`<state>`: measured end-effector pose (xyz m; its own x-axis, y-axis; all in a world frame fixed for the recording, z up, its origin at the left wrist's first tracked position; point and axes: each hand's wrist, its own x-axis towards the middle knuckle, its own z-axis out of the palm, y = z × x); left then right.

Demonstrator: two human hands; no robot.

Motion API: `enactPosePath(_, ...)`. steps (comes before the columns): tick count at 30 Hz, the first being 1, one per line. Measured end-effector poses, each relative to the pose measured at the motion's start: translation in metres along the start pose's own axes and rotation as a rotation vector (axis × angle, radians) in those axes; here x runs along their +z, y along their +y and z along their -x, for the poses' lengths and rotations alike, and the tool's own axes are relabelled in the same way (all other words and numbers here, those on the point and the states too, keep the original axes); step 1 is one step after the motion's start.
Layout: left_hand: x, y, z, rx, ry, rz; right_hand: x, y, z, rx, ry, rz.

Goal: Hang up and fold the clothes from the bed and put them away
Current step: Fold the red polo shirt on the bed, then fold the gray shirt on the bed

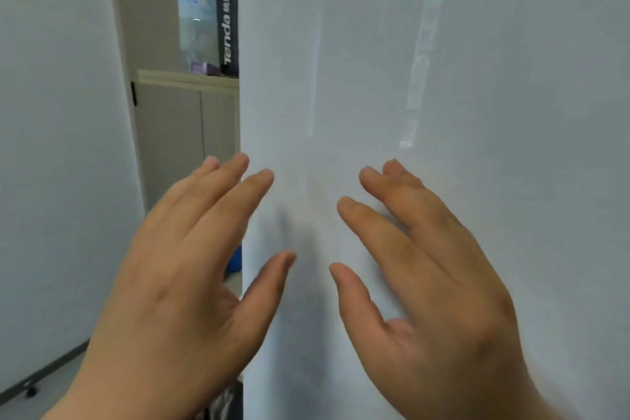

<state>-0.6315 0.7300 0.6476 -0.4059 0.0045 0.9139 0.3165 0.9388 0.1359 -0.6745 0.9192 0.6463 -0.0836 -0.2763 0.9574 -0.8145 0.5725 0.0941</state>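
Left hand (pixel 191 266): fingers straight, spread, at door's left edge.
Right hand (pixel 426 266): fingers straight, spread, before door face.
Door (pixel 443 78): white, glossy.
Box (pixel 227 10): black, upright on shelf (pixel 187 77) behind.

On my feed the white door (pixel 443 112) is a plain, glossy panel standing upright. It fills the view from the centre out to 3 o'clock, top to bottom. Its left edge runs straight from 12 o'clock down to 6 o'clock. Whether it is fully closed I cannot tell.
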Motion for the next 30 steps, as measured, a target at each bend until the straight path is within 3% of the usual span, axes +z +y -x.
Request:
enactPosePath(9,-0.070,-0.064,0.054,-0.358,-0.080,-0.376,0.100,-0.036,-0.009,0.024,-0.252,-0.337)
enactPosePath(13,-0.097,-0.100,0.084,-0.420,-0.059,-0.484,0.146,-0.065,-0.004,-0.015,-0.282,-0.444)
enactPosePath(17,-0.129,-0.134,0.116,-0.513,-0.079,-0.552,0.192,-0.100,0.006,0.006,-0.340,-0.518)
enactPosePath(22,-0.173,-0.177,0.164,-0.682,-0.073,-0.664,0.254,-0.157,0.015,-0.038,-0.557,-0.646)
enactPosePath(30,-0.234,-0.210,0.233,-0.928,-0.131,-0.835,0.330,-0.253,0.037,-0.098,-0.747,-0.860)
